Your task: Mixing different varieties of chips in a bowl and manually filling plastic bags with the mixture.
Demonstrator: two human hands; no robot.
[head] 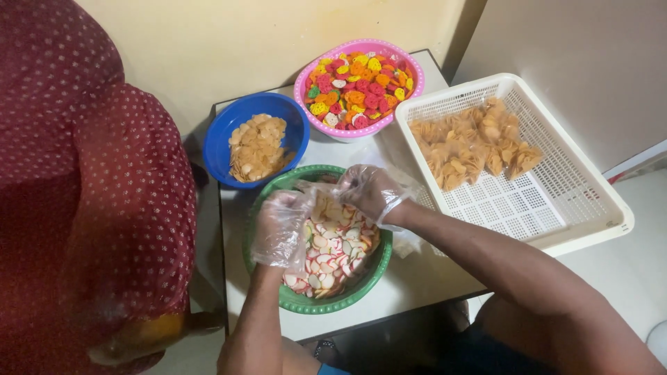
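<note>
Both hands are covered in loose clear plastic gloves and are held over a green bowl (326, 300) that sits at the near edge of a small white table (417, 278). The bowl is filled with thin white crackers edged in red (332, 253). The left hand (283, 226) and the right hand (370, 191) are closed together on a small clear plastic bag (321, 191), pinched at its mouth just above the crackers — whether any crackers are already inside it cannot be told through the gloves.

Judged from this, the step in hand is the filling or closing of a single small packet over the bowl. The next move would call for a firm pinch on thin, slippery film and a careful touch, since the crackers look brittle and the gloves are baggy.

Farther back on the table, a blue bowl (233, 128) of pale tan chips (258, 146) stands to the left, and a pink bowl (306, 73) of small red, orange, yellow and green pieces (358, 87) stands beyond it at the far edge. To the right, a white perforated tray (556, 201) overhangs the table — small filled bags of tan crackers (472, 142) are piled in its far half, while its near half shows bare mesh. At the left of the scene, another person's dark red dotted sleeve (90, 194) is seen, close to the table.
</note>
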